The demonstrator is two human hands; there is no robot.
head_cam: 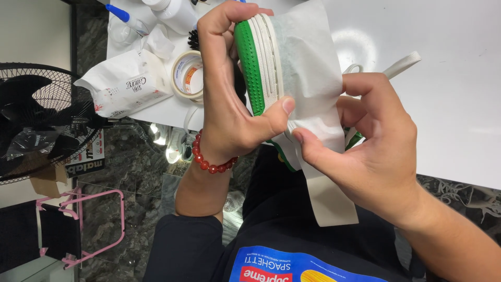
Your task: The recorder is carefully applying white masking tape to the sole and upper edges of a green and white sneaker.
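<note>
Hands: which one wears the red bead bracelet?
The left hand, gripping the green-soled shoe from the side. The bracelet circles its wrist. The right hand has a bare wrist and pinches the white paper wrapped over the shoe.

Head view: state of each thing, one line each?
Shoe: sole up, held in left hand.
Tape strip: laid over the shoe side, pinched by right hand, tail hanging down.
Tape roll: lying flat on table.
Wipes pack: open, tissue sticking out.
Fan: blades look still.
</note>
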